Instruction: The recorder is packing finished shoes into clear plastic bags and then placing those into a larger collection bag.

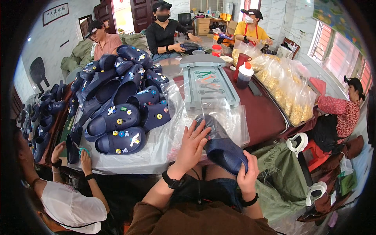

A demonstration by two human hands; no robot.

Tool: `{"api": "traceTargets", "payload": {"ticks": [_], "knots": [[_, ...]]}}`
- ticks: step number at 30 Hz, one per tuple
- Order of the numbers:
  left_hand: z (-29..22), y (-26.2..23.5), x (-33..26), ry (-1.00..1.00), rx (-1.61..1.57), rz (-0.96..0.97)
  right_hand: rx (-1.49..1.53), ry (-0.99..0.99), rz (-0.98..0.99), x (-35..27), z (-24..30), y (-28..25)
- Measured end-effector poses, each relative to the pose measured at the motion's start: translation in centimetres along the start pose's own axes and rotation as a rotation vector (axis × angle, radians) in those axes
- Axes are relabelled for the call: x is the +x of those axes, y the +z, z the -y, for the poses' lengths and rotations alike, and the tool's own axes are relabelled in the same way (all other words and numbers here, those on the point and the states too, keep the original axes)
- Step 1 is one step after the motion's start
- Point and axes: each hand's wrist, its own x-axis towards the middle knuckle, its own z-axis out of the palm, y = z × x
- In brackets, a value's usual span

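Observation:
A navy foam clog (225,150) lies tilted between my hands at the table's front edge, its heel toward me. My right hand (247,172) grips the heel end, thumb on the outer side. My left hand (192,145) rests with fingers stretched out beside the clog's toe, on clear plastic. Clear plastic bags (237,121) lie flat under and around the toe; whether the toe is inside one I cannot tell. Left of my hands, a large heap of navy clogs with colourful charms (120,117) sits on a plastic-covered tabletop (156,158).
Beyond the clog stands a grey plastic rack (207,84). A dark bottle with a red cap (244,74) is right of it, then a tray of bags with yellowish pieces (280,84). Green sacking (282,172) hangs at right. A co-worker's hands (84,160) work at left; others sit around the table.

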Motion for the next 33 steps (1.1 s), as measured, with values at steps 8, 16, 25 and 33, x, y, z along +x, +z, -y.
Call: {"api": "traceTargets", "payload": {"ticks": [8,16,25,33], "knots": [[-3.2,1.5,-0.4,0.084,-0.069,-0.019,0.072,0.115,-0.117,-1.5,-1.2,3.2],[-3.4,1.5,-1.2,0.166,0.057,-0.02,0.011,0.233,0.015,-1.5,-0.9,5.2],[3.3,1.0,-0.2,-0.009,-0.037,-0.008,-0.034,0.132,0.083,2.9,-1.4,9.1],[6.1,-0.2,-1.0,-0.017,0.257,-0.055,0.228,0.118,0.265,1.1,-2.1,10.3]]}}
